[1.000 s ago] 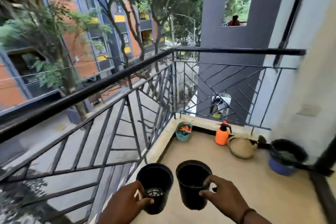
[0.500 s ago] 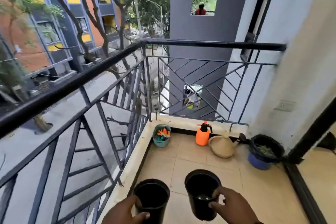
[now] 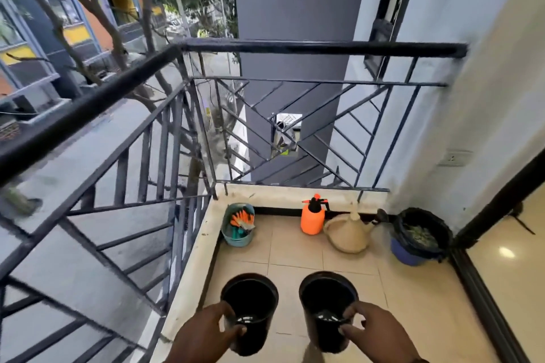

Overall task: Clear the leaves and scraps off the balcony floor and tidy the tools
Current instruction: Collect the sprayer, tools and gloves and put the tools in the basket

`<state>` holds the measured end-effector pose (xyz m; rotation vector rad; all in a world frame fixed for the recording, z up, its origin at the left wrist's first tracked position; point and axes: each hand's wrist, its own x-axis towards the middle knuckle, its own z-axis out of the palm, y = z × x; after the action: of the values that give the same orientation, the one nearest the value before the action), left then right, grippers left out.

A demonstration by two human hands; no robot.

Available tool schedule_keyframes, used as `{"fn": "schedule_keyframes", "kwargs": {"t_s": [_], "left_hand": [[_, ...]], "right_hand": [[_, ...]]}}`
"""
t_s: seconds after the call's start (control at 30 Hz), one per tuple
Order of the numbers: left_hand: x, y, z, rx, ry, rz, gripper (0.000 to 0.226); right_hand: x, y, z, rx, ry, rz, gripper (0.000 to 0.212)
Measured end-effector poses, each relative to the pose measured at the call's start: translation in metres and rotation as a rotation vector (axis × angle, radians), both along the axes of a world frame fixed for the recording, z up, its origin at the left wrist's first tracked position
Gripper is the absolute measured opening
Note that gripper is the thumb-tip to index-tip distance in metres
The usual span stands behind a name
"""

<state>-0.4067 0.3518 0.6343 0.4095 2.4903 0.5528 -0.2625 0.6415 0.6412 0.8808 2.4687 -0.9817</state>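
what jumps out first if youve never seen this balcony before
Two black pots, one gripped by the left hand and one by the right hand, fill the near foreground. Against the far edge stand a bright orange sprayer and a teal bucket of tools. A bin lined with a black bag sits in the right corner.

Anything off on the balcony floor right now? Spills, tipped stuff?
No spill visible. Only the tan watering can looks askew, leaning beside the orange sprayer. Both black pots, left and right, are held upright.
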Motion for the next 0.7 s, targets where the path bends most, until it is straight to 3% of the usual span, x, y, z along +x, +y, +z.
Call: {"fn": "schedule_keyframes", "kwargs": {"t_s": [0.13, 0.43, 0.57, 0.7], "left_hand": [[-0.049, 0.025, -0.017, -0.049, -0.104, 0.085, 0.032], [-0.137, 0.09, -0.037, -0.084, -0.129, 0.262, 0.025], [-0.168, 0.107, -0.052, -0.058, -0.179, 0.309, 0.026], [-0.211, 0.112, -0.073, -0.03, -0.246, 0.398, 0.022]], "right_hand": [[-0.063, 0.054, -0.02, -0.002, -0.039, 0.095, 0.016], [-0.21, 0.13, -0.036, 0.147, -0.217, 0.501, 0.015], [-0.264, 0.142, -0.052, 0.165, -0.252, 0.541, 0.029], [-0.299, 0.147, -0.072, 0.15, -0.297, 0.535, 0.028]]}}
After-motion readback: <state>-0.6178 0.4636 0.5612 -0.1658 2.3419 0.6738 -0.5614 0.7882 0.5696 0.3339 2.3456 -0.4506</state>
